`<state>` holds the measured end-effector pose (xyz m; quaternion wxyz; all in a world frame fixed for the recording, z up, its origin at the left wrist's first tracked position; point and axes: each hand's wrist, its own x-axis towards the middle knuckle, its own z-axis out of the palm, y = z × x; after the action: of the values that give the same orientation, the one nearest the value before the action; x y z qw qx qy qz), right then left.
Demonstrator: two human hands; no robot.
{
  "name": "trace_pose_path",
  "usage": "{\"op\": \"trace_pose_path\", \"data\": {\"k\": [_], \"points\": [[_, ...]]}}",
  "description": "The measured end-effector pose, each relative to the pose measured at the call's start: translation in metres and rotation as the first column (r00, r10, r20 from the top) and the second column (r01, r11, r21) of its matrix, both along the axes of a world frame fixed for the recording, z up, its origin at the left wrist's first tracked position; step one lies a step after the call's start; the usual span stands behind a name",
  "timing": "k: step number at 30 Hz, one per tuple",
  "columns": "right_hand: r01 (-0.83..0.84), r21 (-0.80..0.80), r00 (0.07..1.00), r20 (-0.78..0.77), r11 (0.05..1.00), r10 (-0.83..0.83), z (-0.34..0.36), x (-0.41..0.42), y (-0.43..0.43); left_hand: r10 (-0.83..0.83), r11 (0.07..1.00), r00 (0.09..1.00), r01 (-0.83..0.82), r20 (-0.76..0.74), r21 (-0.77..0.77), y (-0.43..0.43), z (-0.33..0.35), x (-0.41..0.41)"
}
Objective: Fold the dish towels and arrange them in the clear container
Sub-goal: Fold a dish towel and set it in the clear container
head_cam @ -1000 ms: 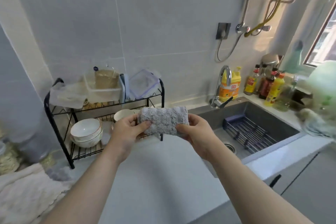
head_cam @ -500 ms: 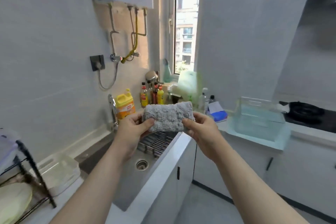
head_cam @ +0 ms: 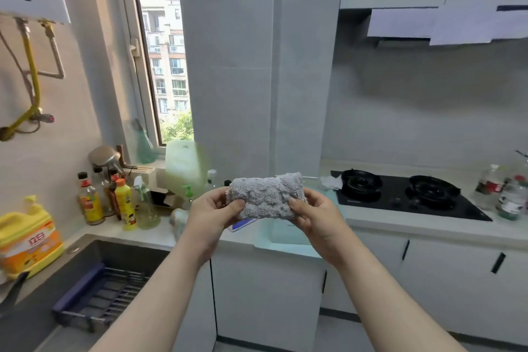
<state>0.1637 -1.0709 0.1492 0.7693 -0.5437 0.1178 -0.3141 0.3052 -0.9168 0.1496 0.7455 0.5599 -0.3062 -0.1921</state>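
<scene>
Fingers point(head_cam: 235, 206) of left hand point(head_cam: 211, 216) and right hand point(head_cam: 317, 216) pinch towel point(head_cam: 265, 194).

We hold the grey dish towel point(head_cam: 264, 196) up in the air. It is folded into a thick, fluffy oblong that lies level, its long side running left to right. Our left hand point(head_cam: 213, 216) pinches its left end and our right hand point(head_cam: 317, 216) its right end, thumbs on the near face. Just beyond and below it, the clear container point(head_cam: 283, 233) stands on the white counter point(head_cam: 400, 226). It is faintly blue-tinted and mostly hidden behind the towel and our hands.
</scene>
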Motion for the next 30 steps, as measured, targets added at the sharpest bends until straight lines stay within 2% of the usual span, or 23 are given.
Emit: {"op": "trace_pose_path", "data": {"k": [5, 11, 19, 25, 28, 30], "points": [[0.052, 0.014, 0.998, -0.044, 0.999, -0.052, -0.005, 0.024, -0.071, -0.073, 0.997, 0.997, 0.073, -0.014, 0.013, -0.081, -0.007, 0.039], [0.160, 0.056, 0.983, -0.097, 0.986, -0.154, -0.012, 0.094, -0.147, -0.137, 0.990, 0.989, 0.138, -0.052, 0.005, -0.171, -0.020, 0.111], [0.219, 0.290, 0.975, -0.028, 0.932, -0.221, -0.027, 0.175, -0.237, -0.209, 0.968, 0.976, 0.215, -0.061, 0.126, -0.284, -0.034, 0.196], [0.205, 0.360, 0.978, -0.098, 0.910, -0.182, -0.053, 0.203, -0.297, -0.153, 0.962, 0.988, 0.155, -0.027, 0.223, -0.348, -0.069, 0.235], [0.169, 0.426, 0.986, -0.069, 0.889, -0.155, -0.063, 0.219, -0.328, -0.102, 0.965, 0.994, 0.106, -0.029, 0.241, -0.376, -0.082, 0.242], [0.164, 0.513, 0.984, -0.031, 0.843, -0.173, -0.074, 0.232, -0.352, -0.096, 0.961, 0.995, 0.100, -0.028, 0.258, -0.395, -0.089, 0.242]]}}
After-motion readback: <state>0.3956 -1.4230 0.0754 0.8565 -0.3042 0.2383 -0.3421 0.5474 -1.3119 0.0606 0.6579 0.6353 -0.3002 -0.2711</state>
